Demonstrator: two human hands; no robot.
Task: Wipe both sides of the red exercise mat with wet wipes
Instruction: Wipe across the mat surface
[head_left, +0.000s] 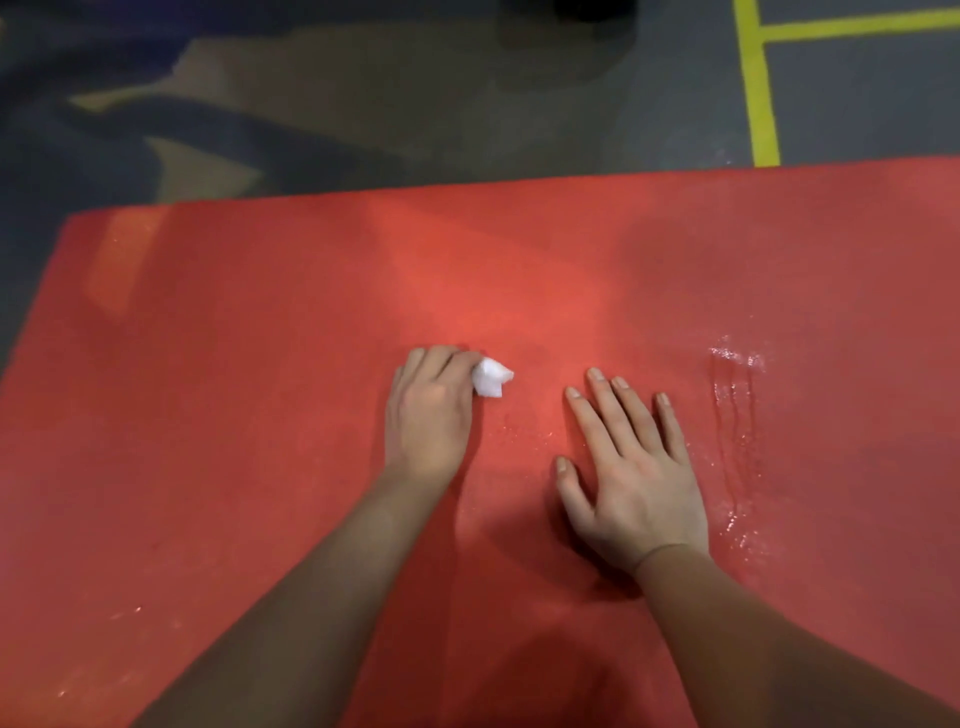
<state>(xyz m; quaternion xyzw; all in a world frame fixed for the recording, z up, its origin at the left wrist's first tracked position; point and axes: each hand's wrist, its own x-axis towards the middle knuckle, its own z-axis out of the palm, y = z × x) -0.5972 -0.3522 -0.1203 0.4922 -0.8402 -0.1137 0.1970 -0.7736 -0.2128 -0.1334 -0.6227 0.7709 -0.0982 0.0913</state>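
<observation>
The red exercise mat (260, 364) lies flat on the floor and fills most of the view. My left hand (431, 410) rests on the mat near its middle, fingers curled round a crumpled white wet wipe (491, 378) that sticks out to the right of the fingers. My right hand (631, 467) lies flat on the mat beside it, palm down, fingers straight and spread. Wet streaks (737, 415) glisten on the mat just right of my right hand.
Grey floor (467, 104) lies beyond the mat's far edge, with dark shadows across it. Yellow tape lines (761, 88) mark the floor at the upper right. The mat's left corner (72, 223) shows at the upper left.
</observation>
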